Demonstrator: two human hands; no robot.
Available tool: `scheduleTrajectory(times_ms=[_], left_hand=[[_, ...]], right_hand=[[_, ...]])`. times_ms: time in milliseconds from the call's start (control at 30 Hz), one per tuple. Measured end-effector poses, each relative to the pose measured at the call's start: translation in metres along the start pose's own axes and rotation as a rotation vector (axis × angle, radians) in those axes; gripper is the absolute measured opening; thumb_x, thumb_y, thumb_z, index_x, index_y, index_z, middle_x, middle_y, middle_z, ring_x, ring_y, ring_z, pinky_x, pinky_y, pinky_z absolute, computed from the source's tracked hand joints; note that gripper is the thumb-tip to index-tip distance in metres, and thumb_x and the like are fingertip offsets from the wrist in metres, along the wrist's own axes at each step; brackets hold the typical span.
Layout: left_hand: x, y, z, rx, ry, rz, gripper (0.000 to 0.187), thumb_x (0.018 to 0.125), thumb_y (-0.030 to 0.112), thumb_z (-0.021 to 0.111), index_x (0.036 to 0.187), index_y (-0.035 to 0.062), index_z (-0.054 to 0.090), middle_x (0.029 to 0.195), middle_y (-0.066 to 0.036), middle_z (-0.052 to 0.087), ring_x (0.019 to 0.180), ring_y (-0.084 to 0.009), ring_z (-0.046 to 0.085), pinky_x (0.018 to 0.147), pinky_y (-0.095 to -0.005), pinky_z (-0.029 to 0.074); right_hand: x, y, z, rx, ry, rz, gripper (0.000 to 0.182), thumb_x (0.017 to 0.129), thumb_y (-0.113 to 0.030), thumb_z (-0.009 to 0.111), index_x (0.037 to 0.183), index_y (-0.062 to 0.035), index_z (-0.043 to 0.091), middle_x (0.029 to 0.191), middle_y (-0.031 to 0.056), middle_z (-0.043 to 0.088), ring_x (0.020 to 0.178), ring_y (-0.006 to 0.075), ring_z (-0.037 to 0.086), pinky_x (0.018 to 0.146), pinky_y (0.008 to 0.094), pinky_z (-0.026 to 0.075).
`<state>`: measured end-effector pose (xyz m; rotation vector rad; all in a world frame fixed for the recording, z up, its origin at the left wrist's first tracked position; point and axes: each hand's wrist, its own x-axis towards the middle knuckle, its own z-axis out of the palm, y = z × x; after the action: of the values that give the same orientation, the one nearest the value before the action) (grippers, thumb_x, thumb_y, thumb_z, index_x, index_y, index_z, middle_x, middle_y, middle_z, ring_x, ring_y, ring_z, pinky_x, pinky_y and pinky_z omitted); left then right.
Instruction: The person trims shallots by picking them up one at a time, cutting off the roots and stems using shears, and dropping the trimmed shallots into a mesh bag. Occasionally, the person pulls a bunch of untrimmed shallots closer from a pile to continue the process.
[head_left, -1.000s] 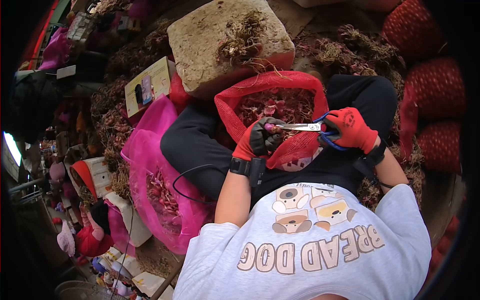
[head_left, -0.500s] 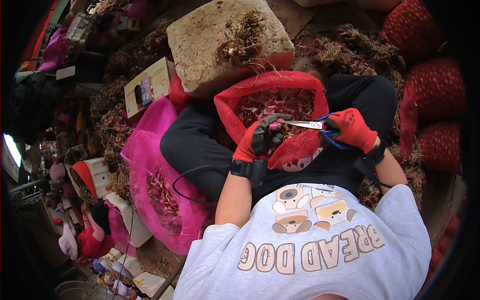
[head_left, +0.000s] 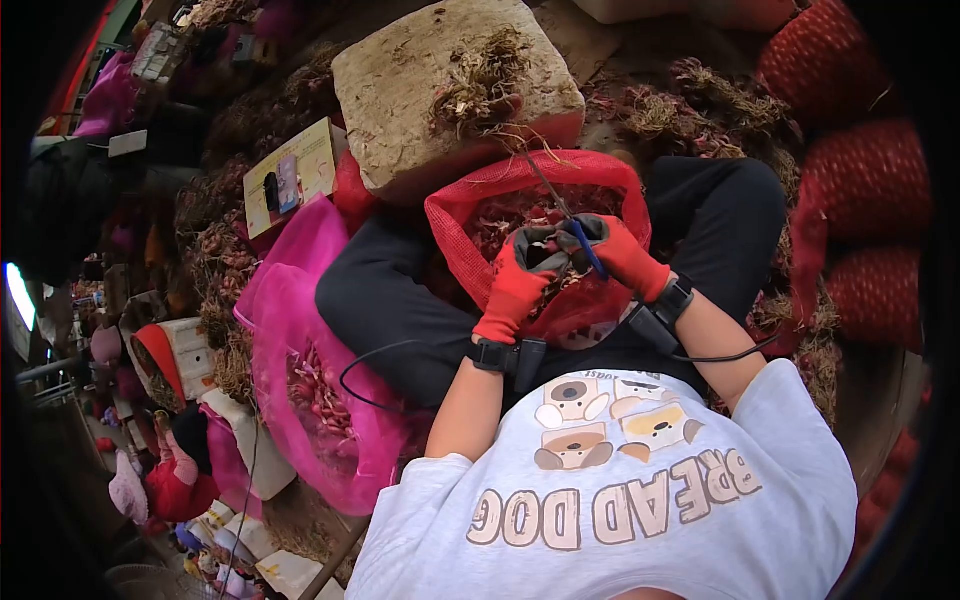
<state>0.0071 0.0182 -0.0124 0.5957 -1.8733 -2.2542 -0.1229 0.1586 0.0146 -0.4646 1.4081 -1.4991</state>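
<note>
My left hand (head_left: 524, 277), in a red glove with dark fingertips, is curled closed above the mouth of a red mesh bag (head_left: 462, 218). A shallot is in its fingers, mostly hidden by the glove. My right hand (head_left: 618, 252), gloved the same way, grips blue-handled scissors (head_left: 588, 250) close beside the left fingers. The blades point up and away from me, over the bag. Inside the bag lie many small reddish shallots (head_left: 505, 213) and dry scraps. The bag sits between my bent legs.
A dirty foam block (head_left: 420, 90) with dried roots on top stands beyond the bag. On my left are a pink mesh bag (head_left: 275, 345) of shallots and a yellow box (head_left: 300, 165) carrying a phone. Full red sacks (head_left: 865, 180) line the right, beside heaped shallots (head_left: 670, 115).
My right hand has moved left to meet my left hand. The scissors have turned from pointing left to pointing up and away, and the shallot is now mostly covered.
</note>
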Motion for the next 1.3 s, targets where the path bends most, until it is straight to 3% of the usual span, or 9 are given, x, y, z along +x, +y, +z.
scheduleTrajectory(times_ms=[200,333,467,767,867,967,1067,1167,1300], left_hand=[[0.013,0.008,-0.007,-0.542,0.174,-0.098,0.024,0.089,0.002,0.059,0.113,0.0009,0.058,0.102,-0.005,0.062,0.088,-0.0105,0.061,0.078,-0.025,0.051],[0.008,-0.008,0.004,-0.58,-0.045,-0.073,0.031,0.085,-0.003,0.061,0.116,-0.001,0.054,0.104,-0.007,0.061,0.091,-0.0124,0.061,0.086,-0.0268,0.052],[0.003,0.017,0.008,-0.599,0.039,-0.193,0.031,0.087,-0.003,0.057,0.117,-0.0022,0.053,0.108,-0.008,0.06,0.096,-0.0129,0.06,0.088,-0.0281,0.05],[0.004,0.014,0.01,-0.697,-0.136,-0.148,0.026,0.094,0.002,0.047,0.12,-0.0011,0.05,0.104,-0.005,0.058,0.095,-0.0132,0.059,0.093,-0.029,0.048],[0.007,0.0,0.003,-0.486,-0.13,-0.093,0.025,0.094,0.002,0.047,0.119,-0.001,0.05,0.102,-0.004,0.056,0.095,-0.0128,0.058,0.091,-0.0274,0.048],[0.007,-0.01,-0.003,-0.702,-0.228,-0.187,0.026,0.097,0.007,0.047,0.122,0.0013,0.048,0.103,-0.003,0.057,0.094,-0.0112,0.058,0.084,-0.0254,0.05],[0.004,0.0,-0.003,-0.291,-0.309,-0.056,0.026,0.098,0.01,0.043,0.123,0.0017,0.046,0.105,-0.004,0.056,0.098,-0.0121,0.056,0.085,-0.0254,0.049],[0.005,-0.01,-0.006,0.02,-0.25,0.064,0.028,0.099,0.01,0.042,0.125,0.0021,0.045,0.108,-0.004,0.056,0.1,-0.0127,0.056,0.086,-0.0248,0.048],[0.009,-0.019,-0.006,0.26,-0.201,0.151,0.03,0.098,0.009,0.04,0.128,0.0024,0.044,0.112,-0.005,0.056,0.102,-0.0129,0.055,0.086,-0.0235,0.047]], right_hand=[[-0.003,-0.005,-0.011,0.12,0.13,-0.134,0.03,0.084,-0.015,0.069,0.109,-0.0002,0.061,0.091,0.0034,0.067,0.081,0.0083,0.06,0.074,0.0229,0.049],[-0.004,-0.004,0.0,-0.029,0.181,-0.189,0.026,0.083,-0.013,0.071,0.104,-0.0003,0.062,0.088,0.0021,0.066,0.082,0.0089,0.06,0.076,0.0237,0.049],[-0.006,-0.005,0.003,-0.13,0.127,-0.176,0.024,0.083,-0.017,0.071,0.101,-0.0015,0.065,0.086,0.0003,0.066,0.079,0.0054,0.059,0.069,0.0213,0.048],[-0.01,-0.011,-0.008,0.12,0.013,-0.108,0.022,0.085,-0.017,0.068,0.098,-0.0002,0.063,0.081,0.0035,0.065,0.065,0.008,0.06,0.055,0.0217,0.048],[-0.01,-0.008,-0.008,0.154,0.015,-0.036,0.022,0.086,-0.018,0.067,0.099,-0.0006,0.063,0.081,0.003,0.064,0.066,0.0085,0.06,0.056,0.0222,0.048],[-0.012,-0.01,-0.003,-0.003,0.069,-0.072,0.021,0.085,-0.015,0.066,0.1,-0.0006,0.064,0.083,0.0036,0.066,0.068,0.0091,0.061,0.059,0.023,0.049],[-0.005,0.003,-0.002,-0.546,0.302,-0.354,0.022,0.083,-0.011,0.066,0.102,-0.0008,0.064,0.088,0.0043,0.068,0.074,0.0087,0.062,0.065,0.0246,0.05],[-0.004,0.003,-0.008,-0.04,0.231,-0.048,0.027,0.081,-0.008,0.067,0.106,-0.0003,0.063,0.092,0.0057,0.069,0.081,0.0093,0.063,0.071,0.0257,0.05],[-0.011,-0.02,0.001,0.042,0.13,-0.062,0.03,0.08,-0.007,0.068,0.109,0.0006,0.062,0.093,0.0064,0.068,0.085,0.0112,0.063,0.076,0.0264,0.05]])
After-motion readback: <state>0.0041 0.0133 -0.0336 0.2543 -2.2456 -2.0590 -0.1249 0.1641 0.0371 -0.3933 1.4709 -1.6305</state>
